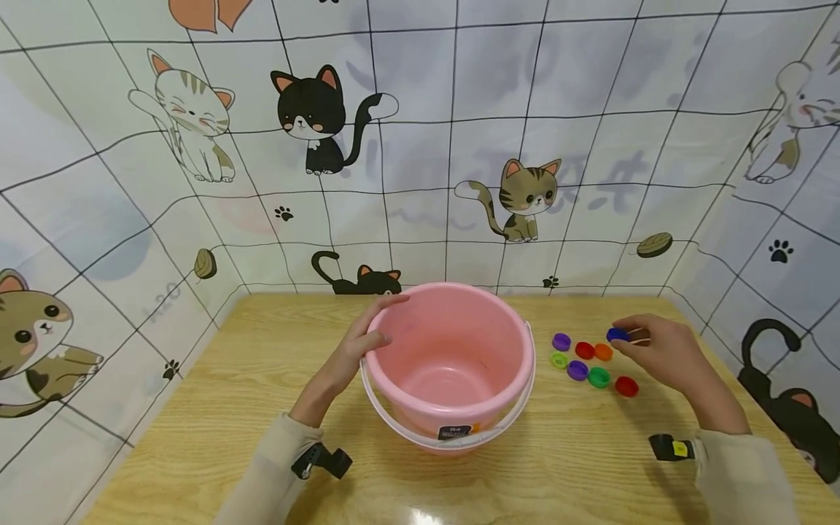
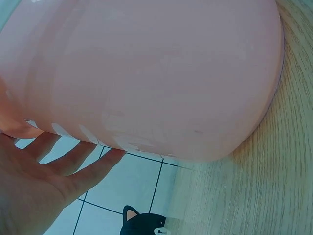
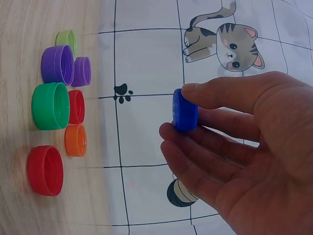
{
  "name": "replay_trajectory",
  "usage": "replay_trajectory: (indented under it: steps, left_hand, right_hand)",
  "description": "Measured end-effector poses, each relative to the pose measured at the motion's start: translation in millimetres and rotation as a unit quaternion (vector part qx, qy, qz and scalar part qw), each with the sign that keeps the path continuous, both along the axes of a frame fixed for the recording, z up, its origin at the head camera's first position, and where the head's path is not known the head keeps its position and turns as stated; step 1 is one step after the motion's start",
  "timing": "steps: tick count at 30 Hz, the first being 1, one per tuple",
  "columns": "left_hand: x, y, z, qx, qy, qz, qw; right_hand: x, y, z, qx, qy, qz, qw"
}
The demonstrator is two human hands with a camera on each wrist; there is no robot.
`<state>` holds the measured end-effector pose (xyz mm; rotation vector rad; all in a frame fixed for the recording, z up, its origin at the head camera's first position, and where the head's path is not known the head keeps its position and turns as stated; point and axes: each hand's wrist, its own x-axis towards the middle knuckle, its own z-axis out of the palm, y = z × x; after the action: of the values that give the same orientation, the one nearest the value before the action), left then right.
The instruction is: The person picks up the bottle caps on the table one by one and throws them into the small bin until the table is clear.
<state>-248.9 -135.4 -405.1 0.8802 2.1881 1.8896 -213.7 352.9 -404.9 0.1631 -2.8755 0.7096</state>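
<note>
A pink bucket (image 1: 453, 386) stands upright on the table, its inside bare in the head view. My left hand (image 1: 341, 357) grips its left rim, thumb over the edge and fingers outside; in the left wrist view the hand (image 2: 54, 181) has its fingers against the bucket wall (image 2: 156, 73). To the right, my right hand (image 1: 669, 357) pinches a blue cap (image 1: 617, 334) above the table. The right wrist view shows the blue cap (image 3: 185, 110) between thumb and fingertips of the hand (image 3: 244, 142).
Several loose caps lie right of the bucket: purple (image 1: 577, 370), green (image 1: 599, 377), orange (image 1: 603, 352), red (image 1: 626, 386) and yellow-green (image 1: 559, 360) among them. The bucket's white handle (image 1: 420, 440) hangs down at its front. A cat-patterned sheet (image 1: 420, 160) rises behind the wooden table (image 1: 262, 364).
</note>
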Motion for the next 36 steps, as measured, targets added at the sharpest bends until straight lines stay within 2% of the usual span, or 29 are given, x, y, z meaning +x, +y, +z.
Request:
replay_trajectory:
  steps: [19, 36]
  left_hand:
    - [1.1, -0.9, -0.1, -0.001, 0.003, -0.001, 1.0]
    - [2.4, 0.5, 2.2, 0.003, -0.001, -0.002, 1.0]
  right_hand:
    - [4.3, -10, 10.8, 0.004, 0.016, 0.011, 0.9998]
    - [6.9, -14, 14.7, 0.003, 0.019, 0.013, 0.9997]
